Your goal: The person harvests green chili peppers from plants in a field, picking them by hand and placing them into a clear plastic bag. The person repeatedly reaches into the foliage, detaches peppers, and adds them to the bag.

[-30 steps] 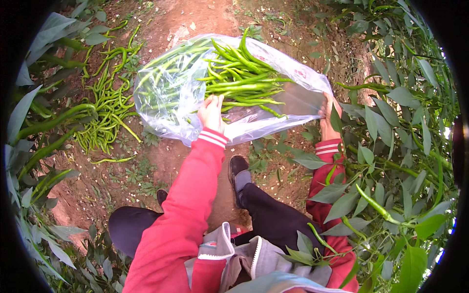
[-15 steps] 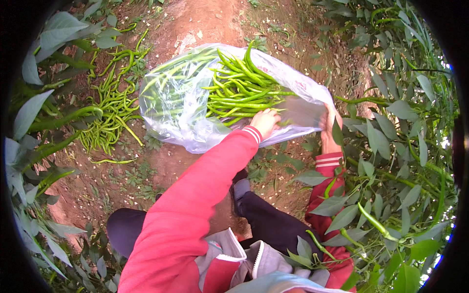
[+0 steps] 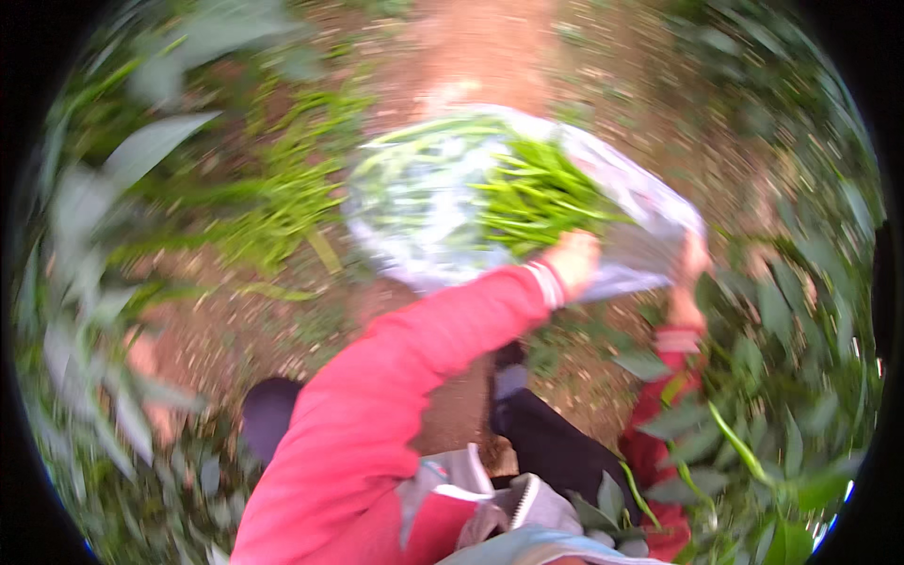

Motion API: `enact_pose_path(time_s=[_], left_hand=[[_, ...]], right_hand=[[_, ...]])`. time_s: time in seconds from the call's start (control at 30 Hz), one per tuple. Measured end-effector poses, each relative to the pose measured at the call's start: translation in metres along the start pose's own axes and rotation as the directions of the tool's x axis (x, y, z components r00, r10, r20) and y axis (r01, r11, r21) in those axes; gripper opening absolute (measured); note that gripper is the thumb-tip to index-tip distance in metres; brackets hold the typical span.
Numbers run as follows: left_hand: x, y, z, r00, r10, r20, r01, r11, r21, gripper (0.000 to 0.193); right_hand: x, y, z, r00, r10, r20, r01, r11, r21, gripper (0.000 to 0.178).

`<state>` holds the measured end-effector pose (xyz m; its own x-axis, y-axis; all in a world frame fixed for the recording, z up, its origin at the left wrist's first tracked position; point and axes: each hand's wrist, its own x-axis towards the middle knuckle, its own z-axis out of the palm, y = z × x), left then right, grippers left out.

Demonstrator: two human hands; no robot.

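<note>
A clear plastic bag (image 3: 424, 264) lies on its side on the soil, its mouth toward the right. Long green chili peppers (image 3: 541, 193) fill much of it, bunched near the opening. My left hand (image 3: 573, 264) reaches into the near side of the mouth, against the ends of the peppers; motion blur hides how its fingers are set. At the far right of the mouth, my right hand (image 3: 690, 268) is closed on the bag's edge and holds it apart from the peppers. The sleeves of both arms are red with pale striped cuffs.
More green peppers lie in a loose heap (image 3: 282, 198) on the ground left of the bag. Leafy pepper plants (image 3: 791, 311) crowd the right side, partly covering my right arm, and others (image 3: 104, 282) stand on the left. A bare dirt path (image 3: 490, 56) runs ahead between them.
The whole view has shifted and blurred, so bag, heap and hands sit further right and slightly lower. Both hands keep about the same places at the bag's mouth.
</note>
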<state>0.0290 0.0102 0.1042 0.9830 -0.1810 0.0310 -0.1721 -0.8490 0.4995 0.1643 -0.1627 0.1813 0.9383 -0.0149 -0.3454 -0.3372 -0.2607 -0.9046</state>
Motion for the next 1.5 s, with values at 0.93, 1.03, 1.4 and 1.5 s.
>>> enact_pose_path(time_s=[0.93, 1.03, 1.4, 1.5], left_hand=[[-0.483, -0.291, -0.016, 0.42, -0.903, -0.094, 0.88, 0.38, 0.284, 0.03], [-0.438, -0.309, -0.071, 0.415, -0.835, -0.362, 0.907, 0.41, 0.096, 0.033], [-0.36, -0.464, -0.14, 0.525, -0.813, -0.252, 0.84, 0.445, 0.311, 0.053], [-0.365, -0.499, -0.144, 0.224, -0.97, -0.093, 0.954, 0.199, 0.225, 0.076]], right_hand=[[0.044, 0.019, -0.02, 0.979, 0.205, -0.016, -0.204, 0.978, 0.033, 0.034], [0.042, 0.024, -0.018, 0.978, 0.207, 0.011, -0.207, 0.977, 0.053, 0.034], [0.033, 0.033, -0.043, 0.973, 0.201, 0.112, -0.223, 0.941, 0.254, 0.023], [0.034, 0.033, -0.048, 0.969, 0.209, 0.13, -0.237, 0.935, 0.265, 0.022]])
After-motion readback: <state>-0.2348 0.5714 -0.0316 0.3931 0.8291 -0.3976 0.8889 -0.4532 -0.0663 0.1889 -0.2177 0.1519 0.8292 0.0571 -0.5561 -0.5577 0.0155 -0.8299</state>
